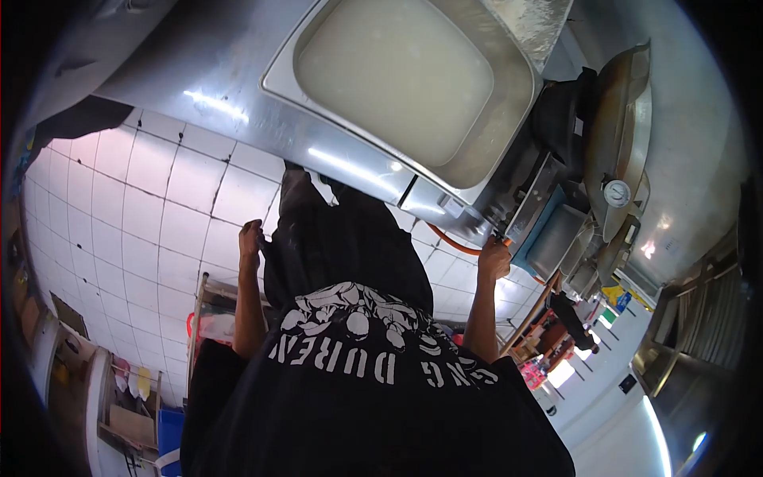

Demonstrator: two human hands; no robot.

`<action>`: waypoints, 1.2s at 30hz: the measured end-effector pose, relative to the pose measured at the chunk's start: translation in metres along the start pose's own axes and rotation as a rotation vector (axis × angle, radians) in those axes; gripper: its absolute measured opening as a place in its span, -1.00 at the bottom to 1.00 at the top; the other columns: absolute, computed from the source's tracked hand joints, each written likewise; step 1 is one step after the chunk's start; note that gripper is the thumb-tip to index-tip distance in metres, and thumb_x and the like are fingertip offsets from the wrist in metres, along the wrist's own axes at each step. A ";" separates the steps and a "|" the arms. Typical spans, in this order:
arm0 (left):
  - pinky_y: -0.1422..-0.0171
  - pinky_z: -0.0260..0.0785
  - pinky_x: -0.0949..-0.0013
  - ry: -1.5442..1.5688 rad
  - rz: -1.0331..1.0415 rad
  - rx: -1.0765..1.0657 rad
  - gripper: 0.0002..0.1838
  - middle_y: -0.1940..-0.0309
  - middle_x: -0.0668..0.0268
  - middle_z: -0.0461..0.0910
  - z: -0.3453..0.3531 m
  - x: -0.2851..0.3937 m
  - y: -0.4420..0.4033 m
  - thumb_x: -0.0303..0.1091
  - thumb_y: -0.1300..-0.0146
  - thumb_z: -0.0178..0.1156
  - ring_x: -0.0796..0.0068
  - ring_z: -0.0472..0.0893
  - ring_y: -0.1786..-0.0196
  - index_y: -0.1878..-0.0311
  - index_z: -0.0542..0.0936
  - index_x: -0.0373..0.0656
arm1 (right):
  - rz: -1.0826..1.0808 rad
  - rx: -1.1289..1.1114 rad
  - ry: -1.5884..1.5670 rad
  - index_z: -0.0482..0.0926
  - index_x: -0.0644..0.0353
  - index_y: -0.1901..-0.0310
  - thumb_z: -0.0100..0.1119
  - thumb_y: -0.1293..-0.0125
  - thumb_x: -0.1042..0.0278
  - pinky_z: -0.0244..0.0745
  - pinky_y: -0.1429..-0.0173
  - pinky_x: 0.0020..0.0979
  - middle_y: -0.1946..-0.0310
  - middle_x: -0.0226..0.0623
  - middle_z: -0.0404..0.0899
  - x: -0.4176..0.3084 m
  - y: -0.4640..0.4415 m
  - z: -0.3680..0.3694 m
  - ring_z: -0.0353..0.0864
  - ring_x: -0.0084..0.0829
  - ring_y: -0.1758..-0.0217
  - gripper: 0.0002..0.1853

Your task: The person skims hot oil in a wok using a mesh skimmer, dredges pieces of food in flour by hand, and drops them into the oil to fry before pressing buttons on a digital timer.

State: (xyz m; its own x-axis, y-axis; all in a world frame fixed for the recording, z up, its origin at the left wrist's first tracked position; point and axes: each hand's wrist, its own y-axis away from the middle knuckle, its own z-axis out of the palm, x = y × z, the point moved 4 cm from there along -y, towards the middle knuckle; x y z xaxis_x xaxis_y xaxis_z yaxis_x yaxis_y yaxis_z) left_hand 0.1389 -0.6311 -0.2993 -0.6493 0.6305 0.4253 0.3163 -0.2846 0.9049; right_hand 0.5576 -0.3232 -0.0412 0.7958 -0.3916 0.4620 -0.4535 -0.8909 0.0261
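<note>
My right hand point(494, 259) is closed around an orange hose point(457, 245) at the front edge of the stove. The hose curves out from under the counter to my fingers. My left hand point(250, 238) hangs beside my dark trousers point(350, 246), its fingers curled, with nothing visible in them. In front of me, a large rectangular metal pan point(282, 71) holds cloudy whitish liquid point(397, 75). It stands on the steel counter point(214, 71), well apart from both hands.
To the right are a wok-like pan point(616, 119), a round dial gauge point(617, 193) and a rectangular metal tray point(554, 242). White floor tiles point(179, 191) spread out below on the left. A rack point(199, 310) stands behind my left arm, near a blue bin point(170, 433).
</note>
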 end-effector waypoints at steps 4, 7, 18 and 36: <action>0.43 0.18 0.51 0.062 -0.024 0.045 -0.70 0.55 0.40 0.39 -0.003 -0.025 0.003 -0.22 -0.16 0.06 0.61 0.34 0.52 0.17 0.53 -0.25 | -0.142 0.002 -0.352 0.61 0.32 0.41 -0.01 -0.16 0.00 0.51 0.19 -0.11 0.43 0.02 0.61 0.013 -0.008 0.014 0.63 -0.09 0.33 -0.54; 0.56 0.13 0.56 0.115 -0.071 0.078 -0.77 0.64 0.46 0.38 -0.008 -0.048 -0.002 -0.27 -0.16 0.09 0.68 0.32 0.63 0.23 0.55 -0.22 | 0.141 -0.238 -1.057 0.57 0.22 0.21 0.09 -0.21 0.05 0.43 0.25 -0.34 0.37 -0.28 0.59 0.040 -0.015 0.054 0.57 -0.44 0.32 -0.64; 0.48 0.19 0.56 0.104 -0.091 0.096 -0.74 0.55 0.44 0.45 -0.021 -0.059 -0.008 -0.27 -0.17 0.10 0.66 0.39 0.53 0.18 0.56 -0.23 | 0.289 -0.351 -1.334 0.50 0.11 0.15 0.21 -0.17 0.11 0.29 0.31 -0.58 0.37 -0.53 0.53 0.042 -0.011 0.066 0.45 -0.69 0.31 -0.69; 0.35 0.29 0.53 0.109 -0.067 0.095 -0.71 0.44 0.35 0.54 -0.024 -0.077 -0.012 -0.26 -0.15 0.13 0.58 0.47 0.42 0.16 0.57 -0.27 | 0.256 -0.236 -1.190 0.56 0.20 0.18 0.18 -0.16 0.09 0.33 0.40 -0.51 0.43 -0.39 0.57 0.037 -0.010 0.056 0.51 -0.58 0.40 -0.66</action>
State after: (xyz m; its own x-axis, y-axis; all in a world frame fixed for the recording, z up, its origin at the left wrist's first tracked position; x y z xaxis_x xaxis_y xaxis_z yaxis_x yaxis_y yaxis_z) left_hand 0.1688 -0.6939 -0.3424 -0.7407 0.5624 0.3675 0.3303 -0.1714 0.9282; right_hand 0.6137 -0.3414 -0.0741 0.4872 -0.6239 -0.6111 -0.6126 -0.7428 0.2700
